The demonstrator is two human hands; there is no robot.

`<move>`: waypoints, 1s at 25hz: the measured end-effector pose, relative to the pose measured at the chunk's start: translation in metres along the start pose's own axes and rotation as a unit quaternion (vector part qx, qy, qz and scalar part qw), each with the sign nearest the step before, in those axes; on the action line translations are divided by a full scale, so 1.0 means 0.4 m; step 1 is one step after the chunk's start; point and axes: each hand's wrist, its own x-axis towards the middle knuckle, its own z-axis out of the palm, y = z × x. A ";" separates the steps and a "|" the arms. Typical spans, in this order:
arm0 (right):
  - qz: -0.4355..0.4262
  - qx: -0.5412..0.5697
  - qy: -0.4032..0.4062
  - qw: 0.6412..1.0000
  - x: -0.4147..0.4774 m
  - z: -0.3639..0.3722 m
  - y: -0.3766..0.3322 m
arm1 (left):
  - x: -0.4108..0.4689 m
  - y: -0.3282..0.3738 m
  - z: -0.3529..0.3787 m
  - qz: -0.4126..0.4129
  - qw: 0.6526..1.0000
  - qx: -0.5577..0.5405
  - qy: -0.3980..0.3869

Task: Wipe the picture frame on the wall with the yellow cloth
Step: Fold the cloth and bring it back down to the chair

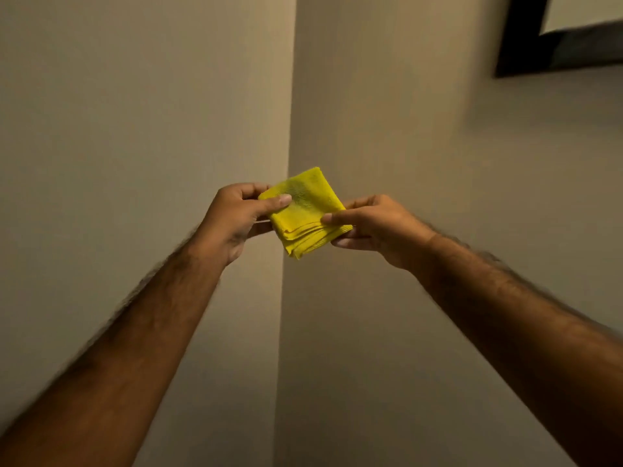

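A yellow cloth (305, 210), folded into a small thick square, is held up in front of a wall corner. My left hand (236, 219) pinches its left edge between thumb and fingers. My right hand (374, 227) pinches its right lower edge the same way. The picture frame (526, 45), dark with a pale inside, hangs on the right wall at the top right; only its lower left corner shows. Both hands are well below and to the left of it, apart from it.
Two plain beige walls meet in a vertical corner (286, 96) behind the cloth. The left wall (135, 112) is bare. The right wall (421, 146) carries only the frame.
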 end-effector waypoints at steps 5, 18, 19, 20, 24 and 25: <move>0.106 0.035 -0.106 0.988 0.108 0.245 0.249 | -0.134 -0.240 -0.279 -0.136 0.985 -0.081 0.073; 0.410 0.009 -0.319 0.855 0.091 0.906 1.107 | -0.656 -0.908 -0.764 -0.381 0.880 0.000 0.283; 0.423 0.001 -0.325 0.846 0.071 0.942 1.174 | -0.698 -0.959 -0.784 -0.400 0.869 0.006 0.290; 0.436 -0.005 -0.331 0.837 0.048 0.980 1.246 | -0.742 -1.018 -0.802 -0.419 0.857 0.009 0.300; 0.480 -0.018 -0.331 0.813 -0.057 1.081 1.477 | -0.901 -1.233 -0.851 -0.471 0.820 0.016 0.324; 0.486 -0.024 -0.325 0.811 -0.080 1.097 1.521 | -0.939 -1.283 -0.858 -0.484 0.810 0.011 0.330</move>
